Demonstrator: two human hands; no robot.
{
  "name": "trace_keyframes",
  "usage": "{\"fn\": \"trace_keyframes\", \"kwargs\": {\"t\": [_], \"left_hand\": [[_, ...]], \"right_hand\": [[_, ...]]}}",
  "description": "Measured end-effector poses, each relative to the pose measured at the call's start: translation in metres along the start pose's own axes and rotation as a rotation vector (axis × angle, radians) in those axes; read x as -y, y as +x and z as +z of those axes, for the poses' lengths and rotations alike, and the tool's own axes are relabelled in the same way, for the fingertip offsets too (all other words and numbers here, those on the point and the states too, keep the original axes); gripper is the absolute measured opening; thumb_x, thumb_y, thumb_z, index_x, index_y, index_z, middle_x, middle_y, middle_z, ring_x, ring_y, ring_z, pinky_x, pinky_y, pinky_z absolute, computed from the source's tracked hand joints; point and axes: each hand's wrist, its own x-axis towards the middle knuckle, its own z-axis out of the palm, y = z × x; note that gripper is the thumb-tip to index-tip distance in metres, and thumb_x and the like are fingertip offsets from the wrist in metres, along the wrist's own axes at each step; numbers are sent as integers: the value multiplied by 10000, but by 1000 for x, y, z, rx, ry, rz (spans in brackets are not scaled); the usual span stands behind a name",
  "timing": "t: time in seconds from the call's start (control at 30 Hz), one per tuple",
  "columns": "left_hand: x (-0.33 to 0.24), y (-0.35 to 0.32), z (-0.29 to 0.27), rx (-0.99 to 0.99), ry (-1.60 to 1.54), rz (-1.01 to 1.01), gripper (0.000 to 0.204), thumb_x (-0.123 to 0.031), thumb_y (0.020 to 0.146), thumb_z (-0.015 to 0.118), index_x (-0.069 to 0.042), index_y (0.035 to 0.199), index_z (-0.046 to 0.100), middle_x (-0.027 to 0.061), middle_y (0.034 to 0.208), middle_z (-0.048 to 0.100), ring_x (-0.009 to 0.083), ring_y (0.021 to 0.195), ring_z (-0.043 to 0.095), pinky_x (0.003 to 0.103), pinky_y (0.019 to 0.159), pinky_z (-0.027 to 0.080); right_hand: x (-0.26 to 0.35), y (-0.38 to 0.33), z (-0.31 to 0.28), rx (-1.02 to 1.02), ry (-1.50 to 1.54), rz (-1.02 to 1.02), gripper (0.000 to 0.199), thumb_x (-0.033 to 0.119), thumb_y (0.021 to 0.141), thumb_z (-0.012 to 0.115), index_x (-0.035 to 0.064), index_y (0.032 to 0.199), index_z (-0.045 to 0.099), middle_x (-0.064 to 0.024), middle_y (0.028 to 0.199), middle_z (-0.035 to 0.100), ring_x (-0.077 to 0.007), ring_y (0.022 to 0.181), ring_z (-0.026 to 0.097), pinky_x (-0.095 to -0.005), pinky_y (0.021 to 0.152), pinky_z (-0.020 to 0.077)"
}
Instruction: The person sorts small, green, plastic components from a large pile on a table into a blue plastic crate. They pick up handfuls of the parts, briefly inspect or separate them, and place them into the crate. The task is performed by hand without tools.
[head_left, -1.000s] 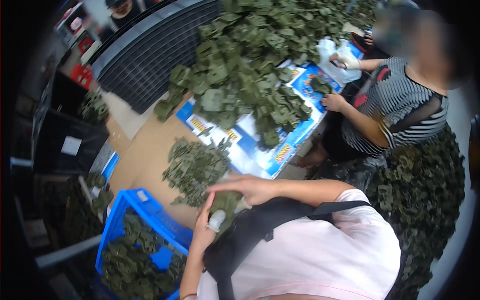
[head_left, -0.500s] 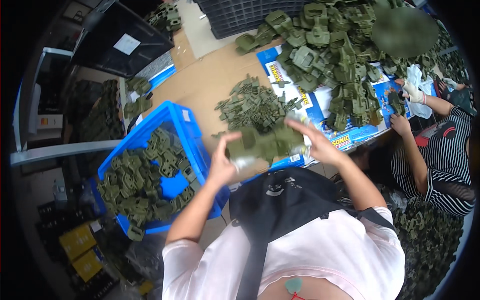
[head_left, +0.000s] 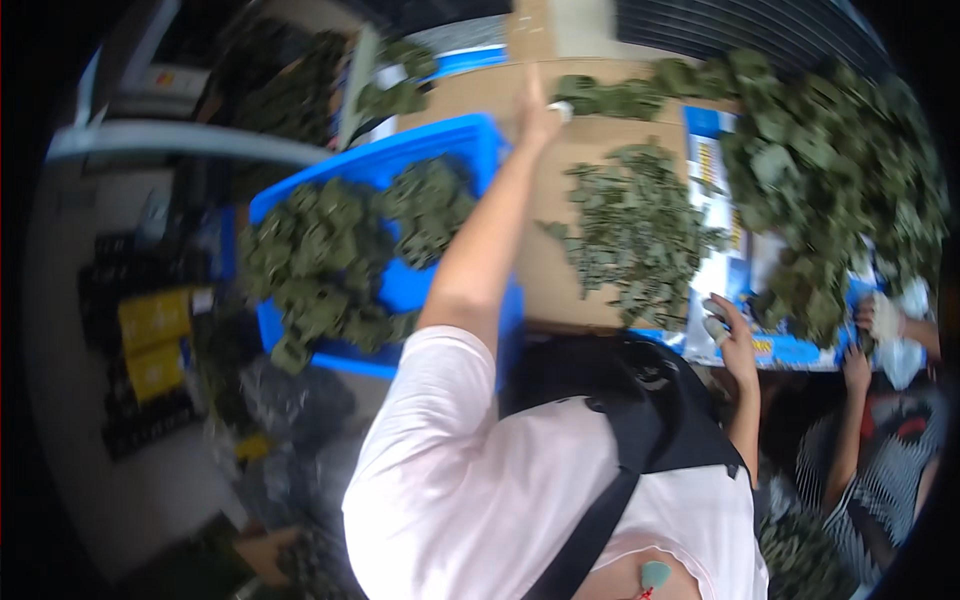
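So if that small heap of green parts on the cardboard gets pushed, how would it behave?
The small heap looks like loose, separate rigid pieces, so it would probably scatter rather than slide as one. The pieces seem small and probably light. The flat cardboard should let them slide easily.

Left hand (head_left: pixel 538 108) no longer meeting the right in front of the chest: now stretching far out over the cardboard, just short of the small row of green pieces (head_left: pixel 612 97), fingers extended. Right hand (head_left: pixel 733 338) dropping back, hanging at the table's near edge, no longer clasping the green bundle, something small and pale at its fingertips.
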Motion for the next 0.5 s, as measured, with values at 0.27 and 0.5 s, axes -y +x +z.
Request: {"fn": "trace_keyframes", "kwargs": {"t": [0.27, 0.5], "left_hand": [[25, -141, -186, -309, 197, -445, 492, -293, 698, 717, -46, 1075, 522, 159, 923, 600, 286, 808, 586, 353, 729, 460], [51, -136, -136, -284, 878, -199, 294, -347, 673, 713, -132, 824, 581, 114, 847, 599, 332, 871, 548, 465, 725, 380]], "right_hand": [[3, 11, 31, 186, -65, -17, 402, 46, 815, 572, 44, 1211, 504, -126, 1126, 577, -226, 1009, 569, -306, 834, 447], [38, 20, 40, 211, -229, -114, 410, 79, 788, 609, 63, 1189, 524, -174, 1071, 592, -270, 925, 610, -341, 799, 473]]}}
